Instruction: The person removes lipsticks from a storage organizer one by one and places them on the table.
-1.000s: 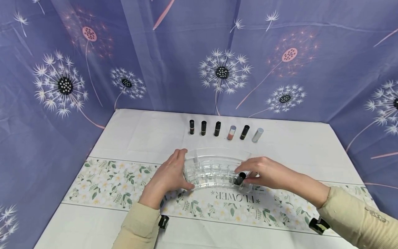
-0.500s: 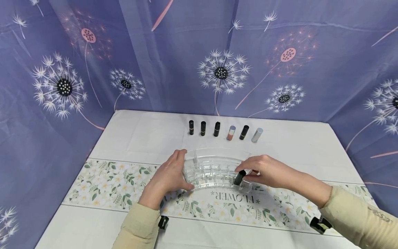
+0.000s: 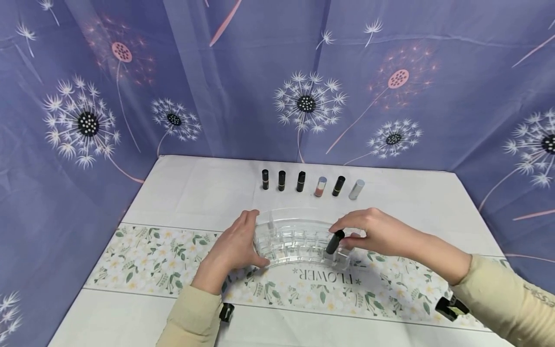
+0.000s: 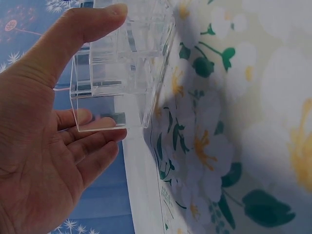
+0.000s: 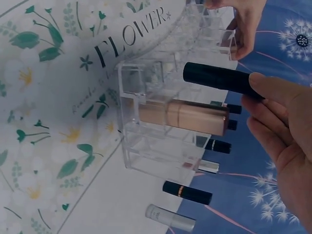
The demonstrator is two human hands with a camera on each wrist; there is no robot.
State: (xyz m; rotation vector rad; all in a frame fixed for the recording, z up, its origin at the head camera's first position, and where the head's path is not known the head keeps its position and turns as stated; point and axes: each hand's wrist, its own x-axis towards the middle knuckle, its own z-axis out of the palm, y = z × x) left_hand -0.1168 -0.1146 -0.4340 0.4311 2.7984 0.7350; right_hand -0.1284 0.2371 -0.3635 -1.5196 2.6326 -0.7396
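A clear acrylic lipstick organizer point(image 3: 299, 236), curved and stepped into small compartments, stands on the flower-printed strip. My left hand point(image 3: 234, 250) holds its left end, thumb at the front and fingers behind; the left wrist view shows the thumb point(image 4: 105, 22) against the clear wall. Between thumb and fingers, my right hand point(image 3: 381, 233) pinches a black lipstick point(image 3: 334, 242), tilted over the organizer's right part. In the right wrist view the black lipstick's free end stands out over the compartments. A rose-gold lipstick point(image 5: 190, 116) sits in a slot beside it.
Behind the organizer several lipsticks stand in a row: black ones point(image 3: 282, 180), one with a silver cap and pinkish base point(image 3: 320, 186), and a silver one point(image 3: 357, 190) at the right end. A purple dandelion-print curtain point(image 3: 243, 96) hangs along the table's back and sides.
My right hand has risen slightly with the black lipstick, which stands higher over the organizer than before. My left hand keeps its hold on the left end.
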